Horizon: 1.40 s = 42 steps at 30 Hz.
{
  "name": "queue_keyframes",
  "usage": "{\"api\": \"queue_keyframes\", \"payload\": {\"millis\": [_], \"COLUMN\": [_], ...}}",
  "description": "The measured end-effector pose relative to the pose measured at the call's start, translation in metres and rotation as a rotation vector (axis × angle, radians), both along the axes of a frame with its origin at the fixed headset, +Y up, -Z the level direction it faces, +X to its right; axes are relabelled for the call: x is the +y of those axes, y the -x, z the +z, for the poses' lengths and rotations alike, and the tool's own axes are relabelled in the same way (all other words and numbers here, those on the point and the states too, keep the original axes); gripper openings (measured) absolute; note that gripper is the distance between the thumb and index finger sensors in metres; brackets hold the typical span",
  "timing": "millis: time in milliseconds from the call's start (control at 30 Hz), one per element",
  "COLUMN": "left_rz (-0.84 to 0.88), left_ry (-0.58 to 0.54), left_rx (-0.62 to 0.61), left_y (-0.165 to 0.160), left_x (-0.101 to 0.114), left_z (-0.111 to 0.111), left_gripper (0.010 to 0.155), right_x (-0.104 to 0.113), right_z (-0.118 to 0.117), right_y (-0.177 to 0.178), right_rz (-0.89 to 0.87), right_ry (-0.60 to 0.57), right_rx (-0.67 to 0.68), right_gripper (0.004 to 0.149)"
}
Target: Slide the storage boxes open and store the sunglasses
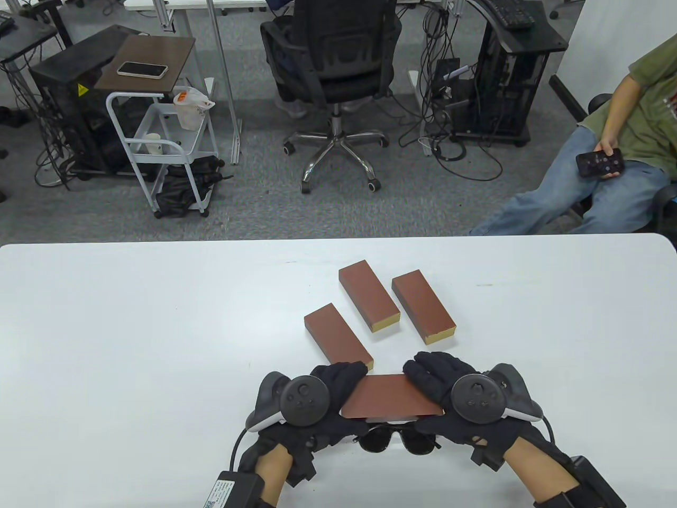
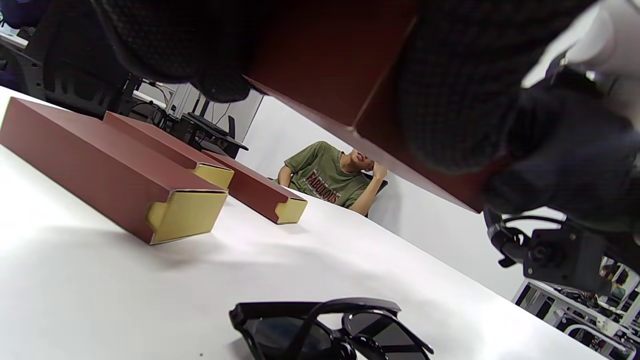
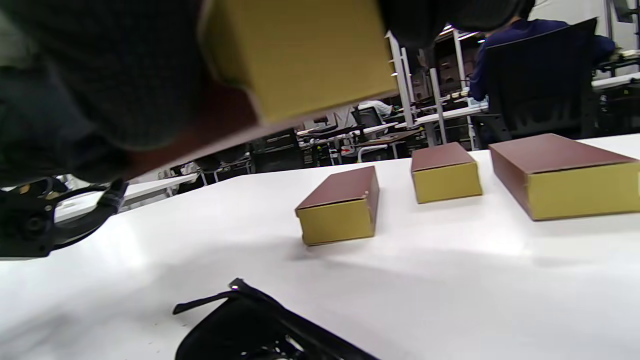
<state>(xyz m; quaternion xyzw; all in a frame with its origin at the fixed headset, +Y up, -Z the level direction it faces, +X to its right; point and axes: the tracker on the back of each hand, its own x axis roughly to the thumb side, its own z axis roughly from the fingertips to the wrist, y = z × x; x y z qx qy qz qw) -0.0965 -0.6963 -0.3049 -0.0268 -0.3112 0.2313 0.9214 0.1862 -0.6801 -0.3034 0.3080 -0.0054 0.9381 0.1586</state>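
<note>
Sunglasses [image 1: 394, 440], one black pair with dark lenses, lie on the white table [image 1: 132, 328] directly beneath the fingers, folded, and partly covered in the table view by the box held above them. Both gloved hands carry that held box [image 1: 389, 397], a reddish-brown sleeve lifted clear of the tabletop: the left hand [image 1: 312, 402] curls its fingers [image 1: 346, 373] over the box's left end with the thumb underneath, and the right hand [image 1: 449, 399] wraps its fingers [image 1: 428, 370] over the right end, where the right wrist view shows a gold-yellow end face close under the glove. Each hand has one round tracker on its back. Just beyond the left fingertips lies a near box [image 1: 338, 336], nearly touching them; farther off, past the gap between the two hands, sit the middle box [image 1: 368, 298] and the right box [image 1: 423, 306], side by side and apart. That makes four boxes in all, each brown with a yellow inner end showing. Whether the held box's drawer has slid at all cannot be made out; the gloves hide both ends. Beyond the table stand an office chair [image 1: 333, 63] and a cart [image 1: 158, 143], and a seated person [image 1: 608, 159] at the right edge is cut off.
</note>
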Motion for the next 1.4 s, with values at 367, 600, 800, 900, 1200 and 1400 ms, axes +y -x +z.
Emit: {"api": "queue_keyframes", "payload": {"millis": [367,600,800,900,1200,1400], "left_rz": [0.02,0.004,0.002,0.005,0.251,0.701], "left_ry": [0.019,0.016,0.061,0.073,0.185,0.563], "left_rx": [-0.006,0.038,0.089,0.113,0.212,0.349], "left_y": [0.005,0.013,0.029,0.035,0.043,0.052], "left_x": [0.0,-0.001,-0.007,-0.01,-0.015,-0.037], "left_z": [-0.002,-0.004,-0.009,-0.011,-0.013,-0.014], "left_gripper": [0.094,0.094,0.092,0.092,0.095,0.093], "right_x": [-0.011,-0.015,-0.021,-0.022,-0.016,-0.013], "right_z": [-0.002,-0.01,-0.022,-0.026,-0.027,-0.025], "right_y": [-0.018,-0.03,-0.06,-0.075,-0.086,-0.083], "right_rz": [-0.204,-0.235,-0.274,-0.306,-0.445,-0.524], "right_ry": [0.07,0.116,0.205,0.231,0.237,0.22], "right_rx": [-0.003,-0.055,-0.129,-0.164,-0.162,-0.152], "right_gripper": [0.087,0.089,0.085,0.084,0.083,0.083]}}
